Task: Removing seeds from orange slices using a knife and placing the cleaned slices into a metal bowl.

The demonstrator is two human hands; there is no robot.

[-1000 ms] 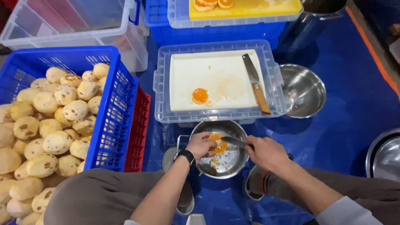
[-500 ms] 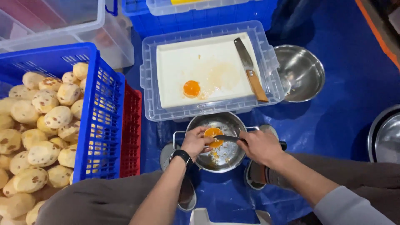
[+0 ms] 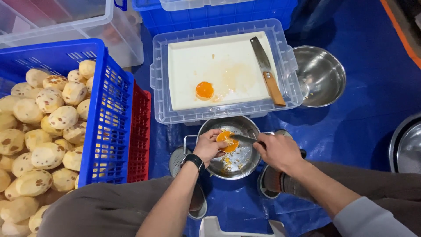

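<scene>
Blue sheeting point(image 3: 364, 127) covers the floor, and everything sits on it around the seated person's knees. Directly in front of them is a steel bowl point(image 3: 237, 164) with scattered seeds and bits of orange pulp at its bottom. The left hand point(image 3: 209, 145), with a dark watch on the wrist, is closed around an orange fruit half point(image 3: 227, 141), cut face up, held over the bowl's near-left rim. The right hand point(image 3: 277, 151) is wrapped around the dark handle of a metal utensil point(image 3: 244, 138) whose tip touches the cut face of the fruit; whether it is a spoon or a small blade cannot be told.

Just beyond the bowl stands a clear plastic crate point(image 3: 158, 83) carrying a white cutting board point(image 3: 219, 61). A second orange half point(image 3: 205, 90) lies on the board with its cut face up, among juice stains. A wooden-handled knife point(image 3: 267, 70) rests along the board's right edge, blade pointing away. To the right of the crate sits an empty steel bowl point(image 3: 322, 77), and part of another steel basin point(image 3: 405, 147) shows at the right edge.

On the left, a blue plastic basket point(image 3: 107, 123) is heaped with peeled pale yellow fruits point(image 3: 48, 127), some with brown spots. A red basket point(image 3: 139, 131) stands squeezed against its right side.
</scene>
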